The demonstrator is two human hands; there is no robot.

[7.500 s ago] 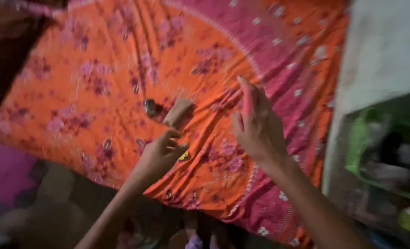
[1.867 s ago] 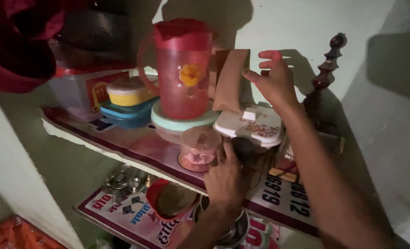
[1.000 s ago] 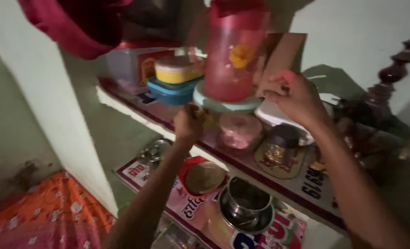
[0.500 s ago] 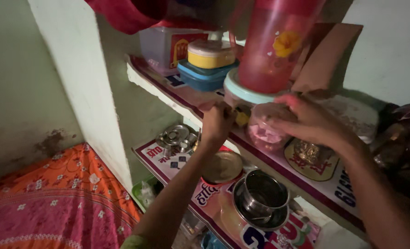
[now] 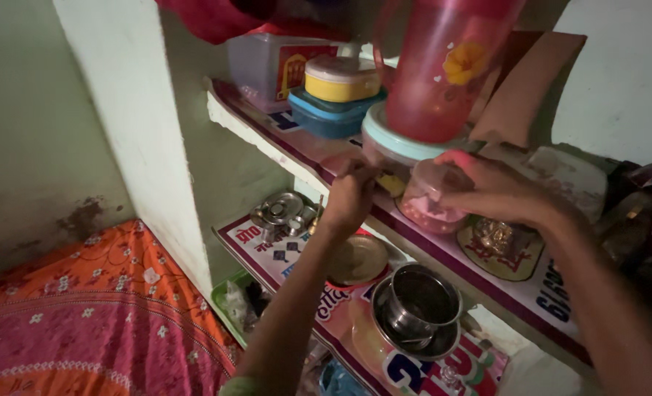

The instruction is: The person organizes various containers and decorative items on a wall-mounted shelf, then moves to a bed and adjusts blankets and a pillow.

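Note:
My right hand curls over the top of a small clear jar with pink contents on the upper shelf. My left hand is at the shelf's front edge just left of that jar, fingertips pinched together; whether anything is between them is hidden. Right behind the jar stands a tall pink jug with a yellow flower, set on a round tub with a pale teal lid.
A yellow tub sits on a blue one beside a clear box. Brown card leans on the wall. The lower shelf holds a steel pot, brass plate and small steel pieces. Orange-pink cloth lies lower left.
My right hand came down from the brown card to the small pink jar. My left hand rose from the lower shelf to the upper shelf's edge. The view swung left.

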